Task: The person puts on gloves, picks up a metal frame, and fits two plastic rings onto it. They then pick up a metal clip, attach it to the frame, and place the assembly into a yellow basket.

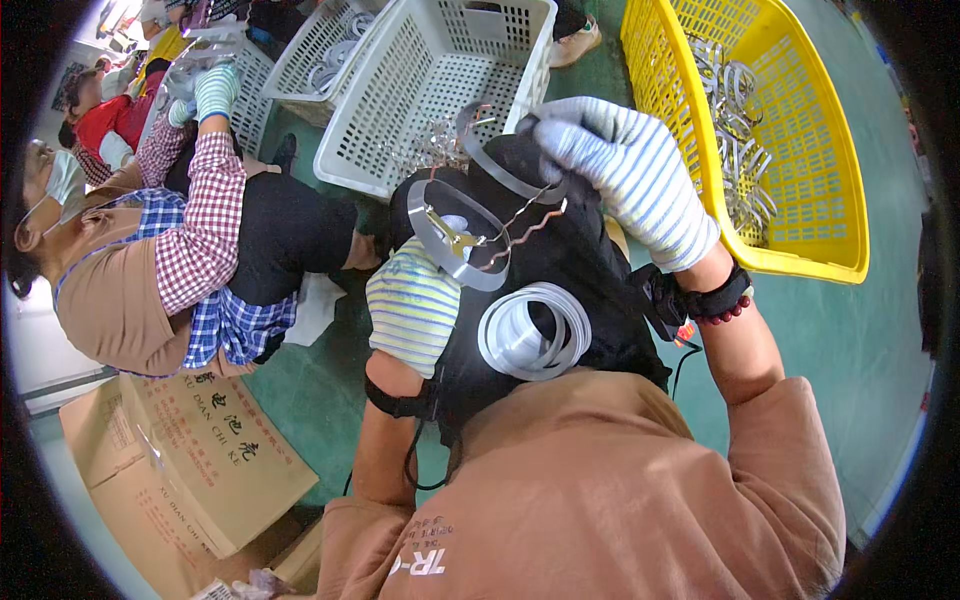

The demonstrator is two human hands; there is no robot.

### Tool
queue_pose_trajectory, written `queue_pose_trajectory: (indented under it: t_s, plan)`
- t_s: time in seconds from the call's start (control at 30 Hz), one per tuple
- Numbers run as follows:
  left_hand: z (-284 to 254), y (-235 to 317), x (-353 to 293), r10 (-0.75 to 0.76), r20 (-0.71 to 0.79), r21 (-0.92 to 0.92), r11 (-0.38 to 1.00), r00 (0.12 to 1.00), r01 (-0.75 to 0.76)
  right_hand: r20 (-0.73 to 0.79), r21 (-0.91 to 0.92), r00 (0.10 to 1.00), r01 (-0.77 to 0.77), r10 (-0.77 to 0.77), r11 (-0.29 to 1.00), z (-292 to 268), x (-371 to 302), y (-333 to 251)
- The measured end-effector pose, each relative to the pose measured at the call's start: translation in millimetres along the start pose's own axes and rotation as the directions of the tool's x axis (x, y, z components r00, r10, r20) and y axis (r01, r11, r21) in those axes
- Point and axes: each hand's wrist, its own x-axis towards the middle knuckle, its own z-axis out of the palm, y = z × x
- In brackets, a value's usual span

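Observation:
My left hand (415, 312), in a striped knit glove, is closed at the near side of a grey metal ring (418, 222). A brass-coloured clip (455, 236) sits inside that ring, and its small details are hard to make out. My right hand (640, 170), gloved the same way, has its fingers pinched at the end of a second curved grey metal band (500, 172). Between both hands hang thin wavy copper-coloured strips (535, 222). Against my lap, just right of my left hand, rests a group of nested light grey rings (535, 330).
Ahead stands a white perforated basket (345, 160) with a tangle of thin metal pieces. At right, a yellow basket (850, 225) holds several metal rings. Another white basket (290, 80) of rings is behind. A co-worker (130, 270) sits at left, near cardboard boxes (210, 450).

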Motion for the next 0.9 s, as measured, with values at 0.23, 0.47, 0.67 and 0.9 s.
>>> queue_pose_trajectory:
  t_s: [0.23, 0.47, 0.67, 0.9]
  plan:
    - [-17.9, 4.1, 2.3, -0.053, 0.069, 0.024, 0.998, 0.996, 0.051, 0.233, -0.018, 0.972, -0.030, 0.034, 0.999, -4.2, -15.8, -24.8]
    - [-30.4, 17.8, 11.5, -0.085, 0.109, 0.057, 0.995, 0.990, 0.080, 0.104, -0.235, 0.994, 0.038, -0.014, 0.971, 0.7, -19.6, -13.4]
    - [-27.9, 15.4, 20.8, -0.170, 0.219, 0.122, 0.982, 0.961, 0.146, 0.037, -0.540, 0.868, 0.435, -0.496, 0.720, 28.6, -32.1, -3.2]
    - [-23.2, 16.9, 20.8, -0.161, 0.207, -0.249, 0.945, 0.965, 0.211, 0.068, -0.391, 0.895, 0.431, -0.441, 0.813, 34.8, -36.8, 6.2]
